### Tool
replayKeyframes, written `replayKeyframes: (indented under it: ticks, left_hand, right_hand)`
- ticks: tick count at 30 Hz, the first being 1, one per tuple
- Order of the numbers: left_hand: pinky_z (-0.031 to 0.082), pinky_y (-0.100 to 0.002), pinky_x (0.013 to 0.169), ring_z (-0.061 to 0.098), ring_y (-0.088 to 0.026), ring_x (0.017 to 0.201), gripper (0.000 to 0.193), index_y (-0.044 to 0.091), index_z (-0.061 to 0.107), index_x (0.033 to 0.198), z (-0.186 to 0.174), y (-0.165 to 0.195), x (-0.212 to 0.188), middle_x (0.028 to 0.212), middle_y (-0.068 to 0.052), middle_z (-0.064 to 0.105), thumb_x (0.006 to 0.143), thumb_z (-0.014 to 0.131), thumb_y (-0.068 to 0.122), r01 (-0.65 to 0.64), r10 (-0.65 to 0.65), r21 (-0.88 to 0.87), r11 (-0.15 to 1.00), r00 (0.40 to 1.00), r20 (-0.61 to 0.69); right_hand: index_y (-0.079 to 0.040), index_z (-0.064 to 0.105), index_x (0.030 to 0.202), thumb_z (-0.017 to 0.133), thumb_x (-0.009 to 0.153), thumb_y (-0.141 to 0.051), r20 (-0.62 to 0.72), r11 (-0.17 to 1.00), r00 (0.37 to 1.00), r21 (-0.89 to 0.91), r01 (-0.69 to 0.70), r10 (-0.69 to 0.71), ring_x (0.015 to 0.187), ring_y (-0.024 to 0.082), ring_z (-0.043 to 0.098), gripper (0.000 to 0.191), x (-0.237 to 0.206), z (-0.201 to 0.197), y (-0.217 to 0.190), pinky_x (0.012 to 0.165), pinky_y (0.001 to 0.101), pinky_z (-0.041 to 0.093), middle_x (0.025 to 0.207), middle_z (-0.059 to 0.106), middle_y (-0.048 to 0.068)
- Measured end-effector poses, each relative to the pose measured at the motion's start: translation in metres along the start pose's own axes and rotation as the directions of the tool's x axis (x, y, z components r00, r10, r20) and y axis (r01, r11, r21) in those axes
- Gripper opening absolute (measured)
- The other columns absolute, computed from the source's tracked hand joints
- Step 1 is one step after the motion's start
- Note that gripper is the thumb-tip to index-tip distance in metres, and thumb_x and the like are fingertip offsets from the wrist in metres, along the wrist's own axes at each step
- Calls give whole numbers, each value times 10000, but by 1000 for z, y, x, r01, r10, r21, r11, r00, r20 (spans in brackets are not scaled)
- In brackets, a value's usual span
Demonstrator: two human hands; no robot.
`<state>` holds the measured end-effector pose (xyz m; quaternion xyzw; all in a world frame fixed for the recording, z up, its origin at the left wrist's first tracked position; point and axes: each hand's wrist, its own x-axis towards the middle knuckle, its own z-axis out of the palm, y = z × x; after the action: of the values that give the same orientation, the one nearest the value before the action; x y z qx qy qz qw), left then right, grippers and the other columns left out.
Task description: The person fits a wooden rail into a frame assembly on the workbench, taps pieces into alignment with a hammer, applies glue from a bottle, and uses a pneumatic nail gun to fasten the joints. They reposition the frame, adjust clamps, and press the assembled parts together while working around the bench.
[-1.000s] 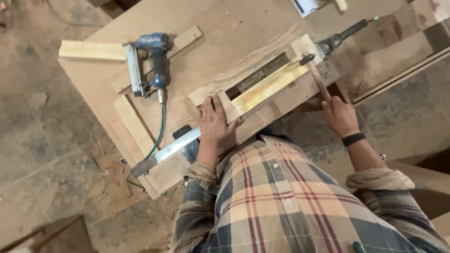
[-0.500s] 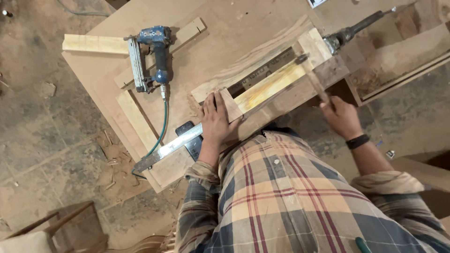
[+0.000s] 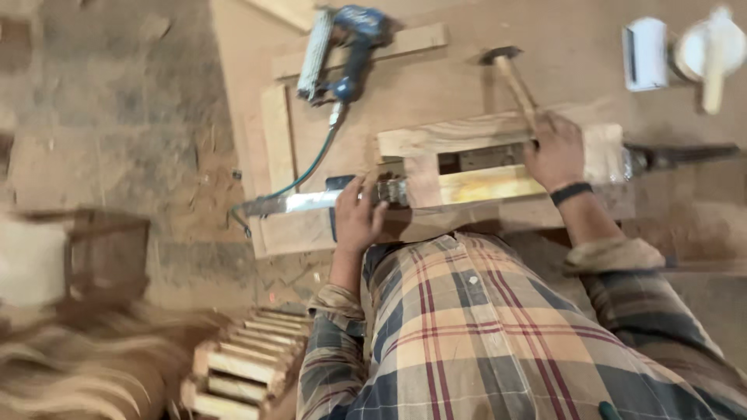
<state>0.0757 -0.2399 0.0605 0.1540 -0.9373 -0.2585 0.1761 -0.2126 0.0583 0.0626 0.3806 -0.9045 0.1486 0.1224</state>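
Gripping a hammer (image 3: 510, 74) now, right hand (image 3: 554, 149) has lifted; left hand (image 3: 359, 218) still presses the wooden frame (image 3: 467, 187).

Plaid flannel shirt (image 3: 498, 334), rolled cuffs, black wristband (image 3: 570, 193) on right wrist

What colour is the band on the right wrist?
Black, on the right hand's wristband, in the head view.

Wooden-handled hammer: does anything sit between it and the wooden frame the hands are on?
Nothing visible. The right hand grips the wooden-handled hammer at the pale wooden frame's far edge; the left hand presses the frame's near-left end. The blue nail gun lies off to the left.
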Motion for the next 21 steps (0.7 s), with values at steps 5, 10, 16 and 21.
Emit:
replayKeyframes:
  ticks: [5,10,16,21]
  left_hand:
    - [516,-467,813,650,-374,906,96,43,708,965,-18,-53,-69,955,-150,681,958,671,131,367,-387,-124,922,872,-299]
    - [492,-493,755,625,-390,833,98,31,678,937,-20,-78,-127,873,-164,648,972,649,118,479,-511,-178,859,807,-295]
    - [507,-481,859,630,-402,926,73,57,648,991,-12,-88,-132,950,-149,652,960,648,124,426,-484,-264,866,846,-224]
    - [520,-461,870,632,-413,999,269,39,668,1099,-39,-106,-131,1042,-153,651,857,687,156,391,-442,-333,858,893,-89]
  right_hand:
    - [-44,746,1108,705,1001,-196,95,910,995,410,-55,18,1146,333,645,191,7,10,-51,984,444,535,1184,706,177]
    - [-26,735,1067,544,1115,-403,554,496,820,676,-545,145,942,186,721,425,77,58,-129,894,317,564,1023,759,126]
    - [-211,460,1283,701,1010,-332,779,-300,603,624,-722,170,1118,216,725,384,205,136,-232,958,377,605,1231,708,67]
    - [-97,615,1042,830,889,-176,659,-317,639,752,-578,397,724,240,594,276,260,178,-292,623,412,438,877,637,76]
